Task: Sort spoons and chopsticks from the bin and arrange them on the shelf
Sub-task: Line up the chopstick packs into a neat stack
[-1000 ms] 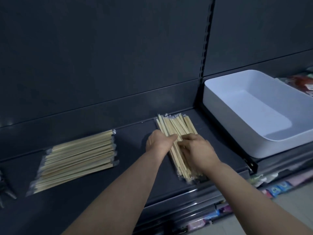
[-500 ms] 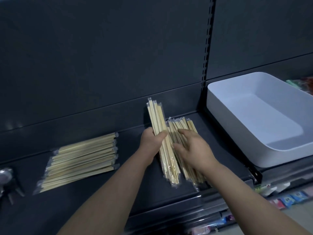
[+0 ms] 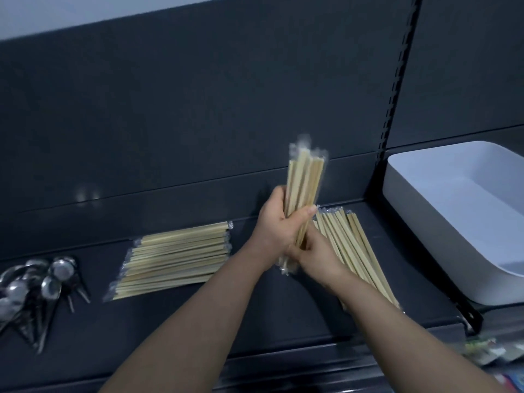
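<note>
My left hand (image 3: pixel 276 222) grips a bundle of plastic-wrapped wooden chopsticks (image 3: pixel 304 180), held almost upright above the dark shelf (image 3: pixel 255 321). My right hand (image 3: pixel 314 256) holds the lower end of the same bundle. Just right of my hands, a row of wrapped chopsticks (image 3: pixel 348 245) lies on the shelf, running front to back. Another pile of wrapped chopsticks (image 3: pixel 175 259) lies crosswise to the left. Several metal spoons (image 3: pixel 42 282) lie heaped at the far left of the shelf.
A white plastic bin (image 3: pixel 419 211) stands on the neighbouring shelf section at right; its visible inside holds nothing. A slotted upright post (image 3: pixel 397 80) divides the two sections. Packaged goods (image 3: pixel 487 350) show on a lower shelf at bottom right.
Both hands have lifted a bundle out of the right chopstick row and raised it upright. The view has shifted left, bringing the spoons into sight.
</note>
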The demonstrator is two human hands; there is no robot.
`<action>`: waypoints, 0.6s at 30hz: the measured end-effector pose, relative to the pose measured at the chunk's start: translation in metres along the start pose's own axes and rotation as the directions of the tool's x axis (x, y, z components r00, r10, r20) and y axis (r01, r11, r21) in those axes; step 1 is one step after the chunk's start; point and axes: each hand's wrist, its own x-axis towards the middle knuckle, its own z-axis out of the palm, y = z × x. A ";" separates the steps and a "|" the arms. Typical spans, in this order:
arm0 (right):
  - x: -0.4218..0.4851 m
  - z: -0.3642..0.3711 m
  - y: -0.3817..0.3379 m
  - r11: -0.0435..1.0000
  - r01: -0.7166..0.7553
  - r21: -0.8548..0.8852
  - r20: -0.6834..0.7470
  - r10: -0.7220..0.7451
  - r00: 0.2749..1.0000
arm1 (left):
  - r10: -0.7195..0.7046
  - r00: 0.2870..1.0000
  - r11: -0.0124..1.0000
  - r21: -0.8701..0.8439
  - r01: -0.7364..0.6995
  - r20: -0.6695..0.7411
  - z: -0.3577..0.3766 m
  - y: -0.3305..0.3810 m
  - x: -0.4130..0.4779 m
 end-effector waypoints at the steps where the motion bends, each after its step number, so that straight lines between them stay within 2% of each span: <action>1: -0.001 0.000 0.003 1.000 0.005 -0.010 0.001 -0.005 1.000 | -0.007 1.000 1.000 -0.001 0.007 0.006 0.001 -0.002 -0.002; 7: -0.006 0.003 0.003 0.992 0.006 -0.130 0.005 -0.005 1.000 | -0.039 0.999 0.997 -0.066 0.041 0.033 0.005 -0.009 -0.011; 10: -0.001 0.006 0.000 0.961 0.034 -0.276 0.028 -0.027 0.999 | -0.040 0.997 0.999 -0.029 0.042 0.069 0.001 -0.002 -0.008; 12: 0.002 0.004 -0.004 0.943 0.029 -0.333 0.032 -0.020 0.999 | -0.043 0.999 0.997 -0.068 0.045 0.030 -0.004 0.003 -0.003; 15: 0.004 0.003 -0.008 0.957 -0.001 -0.291 0.019 0.007 1.000 | -0.076 0.996 0.982 -0.176 0.067 -0.045 -0.009 0.006 0.002; 18: -0.006 0.010 -0.004 0.966 -0.073 -0.249 0.070 0.094 0.993 | -0.098 0.994 0.992 -0.089 0.094 -0.044 -0.009 -0.003 -0.003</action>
